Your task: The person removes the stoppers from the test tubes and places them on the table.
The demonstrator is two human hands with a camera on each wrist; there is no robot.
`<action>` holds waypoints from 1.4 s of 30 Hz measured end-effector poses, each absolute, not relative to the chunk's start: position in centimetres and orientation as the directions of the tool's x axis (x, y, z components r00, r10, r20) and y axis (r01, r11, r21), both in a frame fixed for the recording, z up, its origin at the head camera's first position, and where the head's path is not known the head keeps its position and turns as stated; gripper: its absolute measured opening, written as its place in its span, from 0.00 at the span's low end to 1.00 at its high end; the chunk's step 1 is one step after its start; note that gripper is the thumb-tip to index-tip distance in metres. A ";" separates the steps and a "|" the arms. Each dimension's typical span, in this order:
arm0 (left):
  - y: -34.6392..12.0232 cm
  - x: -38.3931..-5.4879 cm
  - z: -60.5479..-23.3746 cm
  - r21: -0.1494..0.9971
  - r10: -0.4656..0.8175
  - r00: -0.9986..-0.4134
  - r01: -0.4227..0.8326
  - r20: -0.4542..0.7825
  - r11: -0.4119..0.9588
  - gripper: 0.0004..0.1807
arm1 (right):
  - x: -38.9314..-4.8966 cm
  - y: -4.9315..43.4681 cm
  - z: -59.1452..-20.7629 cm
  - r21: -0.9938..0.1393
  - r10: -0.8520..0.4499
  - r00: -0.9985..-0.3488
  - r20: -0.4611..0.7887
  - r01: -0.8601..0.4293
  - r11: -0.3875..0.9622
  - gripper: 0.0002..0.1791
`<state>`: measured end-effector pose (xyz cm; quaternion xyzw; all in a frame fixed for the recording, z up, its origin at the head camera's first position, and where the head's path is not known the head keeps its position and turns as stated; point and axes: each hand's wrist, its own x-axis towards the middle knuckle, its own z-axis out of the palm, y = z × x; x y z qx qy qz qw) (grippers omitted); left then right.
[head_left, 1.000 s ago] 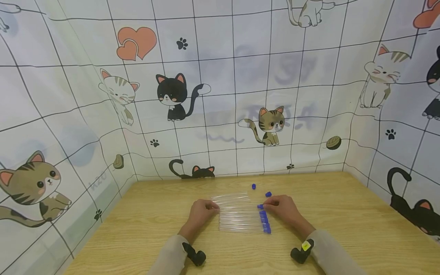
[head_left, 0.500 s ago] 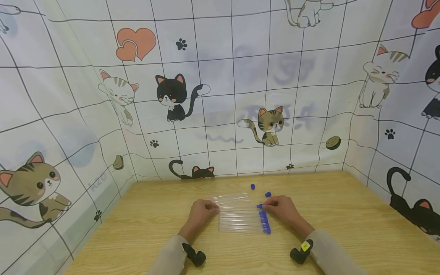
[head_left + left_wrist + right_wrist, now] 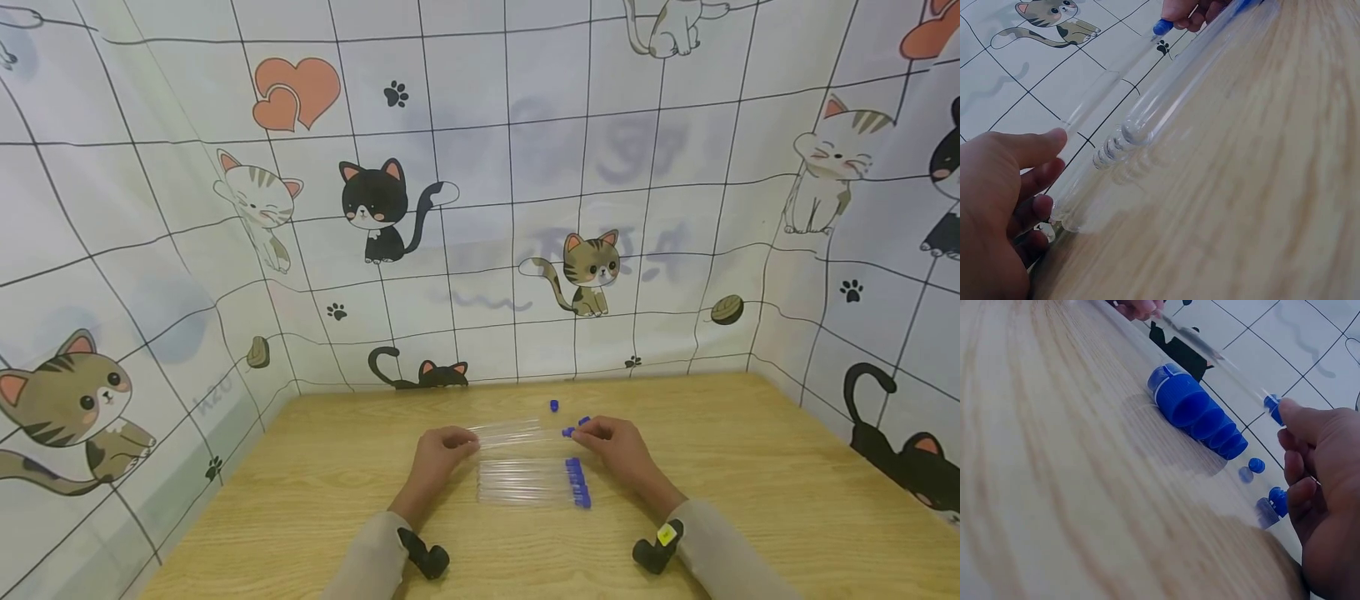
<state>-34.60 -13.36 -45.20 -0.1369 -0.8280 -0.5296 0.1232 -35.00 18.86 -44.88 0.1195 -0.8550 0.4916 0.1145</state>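
Between my two hands, a clear test tube [image 3: 1100, 87] is held up off the table. My left hand [image 3: 442, 454] pinches its bottom end between thumb and fingers. At the other end, my right hand [image 3: 618, 442] pinches a blue cap [image 3: 1274, 407], which sits at the tube's mouth; how far on it is, I cannot tell. Nearer my body lies a row of clear tubes [image 3: 521, 483] side by side, their blue caps [image 3: 577, 483] all pointing right. Behind the held tube, at least one tube [image 3: 510, 427] without a cap lies on the table.
Two loose blue caps lie toward the back: one cap [image 3: 554, 406] stands apart, the other cap [image 3: 585, 421] is partly behind my right hand. The wooden table [image 3: 315, 492] ends at a cloth backdrop [image 3: 480, 208] printed with cats. Black cameras are strapped to both wrists.
Both hands have moved away from the body together, carrying the test tube and its blue cap off the row. A gap now shows between that tube and the capped row.
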 end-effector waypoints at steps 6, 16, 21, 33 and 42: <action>-13.3 -34.6 -45.0 0.882 0.120 -0.937 0.351 0.329 0.314 0.10 | -34.9 18.8 -44.6 -0.884 -0.060 -0.958 0.280 -0.282 0.372 0.19; -12.8 -32.1 -42.1 0.910 0.157 -0.930 0.361 0.333 0.206 0.11 | -34.7 18.8 -44.4 -0.931 -0.119 -0.961 0.251 -0.273 0.243 0.20; -12.8 -32.2 -42.3 0.922 0.175 -0.927 0.358 0.332 0.145 0.09 | -34.6 18.8 -44.4 -0.944 -0.157 -0.959 0.235 -0.264 0.199 0.19; -12.9 -32.1 -42.0 0.922 0.233 -0.924 0.345 0.302 0.173 0.10 | -34.7 18.9 -44.5 -0.923 -0.207 -0.942 0.263 -0.308 0.232 0.26; -13.2 -33.8 -44.0 0.909 0.222 -0.928 0.347 0.298 0.230 0.14 | -34.2 18.7 -44.3 -0.892 -0.246 -0.922 0.300 -0.362 0.270 0.20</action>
